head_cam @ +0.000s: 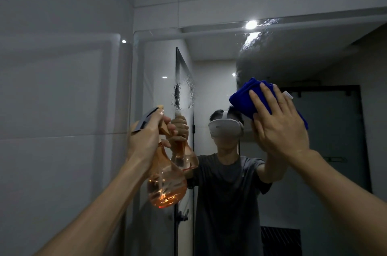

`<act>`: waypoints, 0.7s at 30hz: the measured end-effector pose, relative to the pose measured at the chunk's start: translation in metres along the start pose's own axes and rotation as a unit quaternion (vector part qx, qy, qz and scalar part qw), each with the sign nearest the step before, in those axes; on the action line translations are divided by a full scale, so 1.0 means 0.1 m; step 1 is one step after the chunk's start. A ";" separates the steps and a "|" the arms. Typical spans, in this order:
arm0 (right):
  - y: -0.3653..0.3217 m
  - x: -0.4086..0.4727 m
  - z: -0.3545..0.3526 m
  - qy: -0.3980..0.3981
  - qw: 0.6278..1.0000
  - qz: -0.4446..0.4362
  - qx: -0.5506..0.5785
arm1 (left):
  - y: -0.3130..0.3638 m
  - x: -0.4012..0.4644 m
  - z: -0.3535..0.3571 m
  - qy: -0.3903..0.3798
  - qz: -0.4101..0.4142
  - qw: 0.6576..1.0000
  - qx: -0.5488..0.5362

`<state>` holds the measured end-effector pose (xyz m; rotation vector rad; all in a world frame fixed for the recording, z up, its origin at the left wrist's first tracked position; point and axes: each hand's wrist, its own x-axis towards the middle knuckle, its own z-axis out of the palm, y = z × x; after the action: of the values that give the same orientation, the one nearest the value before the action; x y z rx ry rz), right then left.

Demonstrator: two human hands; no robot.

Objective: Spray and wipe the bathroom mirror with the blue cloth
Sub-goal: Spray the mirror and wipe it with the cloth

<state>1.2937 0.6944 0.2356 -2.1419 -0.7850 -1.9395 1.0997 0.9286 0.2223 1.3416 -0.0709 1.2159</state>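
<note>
Against the mirror (209, 88), right hand (280, 128) pressing the cloth (244, 96) flat, fingers (266, 98) straight and spread. Left hand (146, 136) gripping the bottle (165, 182), aiming left. Risking streaks: droplets (184, 94) running down unwiped, well apart from the cloth.

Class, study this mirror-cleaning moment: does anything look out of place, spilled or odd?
Nothing looks damaged. The mirror carries a patch of spray droplets left of the blue cloth, not yet wiped. A wet smear runs above the cloth.
</note>
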 end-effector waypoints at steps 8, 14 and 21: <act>-0.28 0.53 -0.11 0.013 0.993 0.086 0.075 | 0.30 0.12 -0.01 -0.065 0.025 0.998 -0.008; -1.02 0.90 -0.04 -0.014 0.997 0.044 0.065 | 0.38 0.20 -0.23 -0.049 0.029 0.998 -0.016; -1.55 0.35 0.23 -0.061 0.973 -0.215 0.050 | 0.35 0.21 -0.35 -0.051 0.008 0.998 -0.024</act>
<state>1.2421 0.8466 0.2299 -2.1835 -1.4427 -1.9047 1.0646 0.9600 0.2487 1.3627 -0.1828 1.1511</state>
